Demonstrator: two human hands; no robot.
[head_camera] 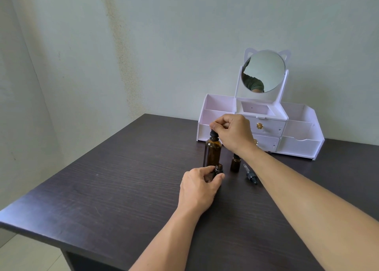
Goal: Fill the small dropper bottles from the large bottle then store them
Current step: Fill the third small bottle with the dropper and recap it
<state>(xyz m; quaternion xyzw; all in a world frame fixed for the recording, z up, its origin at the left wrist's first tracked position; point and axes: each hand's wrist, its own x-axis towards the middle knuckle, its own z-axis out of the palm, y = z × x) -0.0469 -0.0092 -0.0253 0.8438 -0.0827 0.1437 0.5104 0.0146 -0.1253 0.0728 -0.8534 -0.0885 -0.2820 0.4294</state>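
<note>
left hand [200, 188] fingers grip open small bottle [218, 169]; right hand [232, 133] fingers pinch large bottle [212, 150] dropper cap.

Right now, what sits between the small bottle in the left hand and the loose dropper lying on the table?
In the head view, a second small bottle, capped and upright, stands between the open small bottle and the loose dropper.

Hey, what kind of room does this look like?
Probably a bedroom or dressing corner at home: a white cat-eared mirror organizer with drawers on a dark wood-grain table against plain painted walls.
</note>
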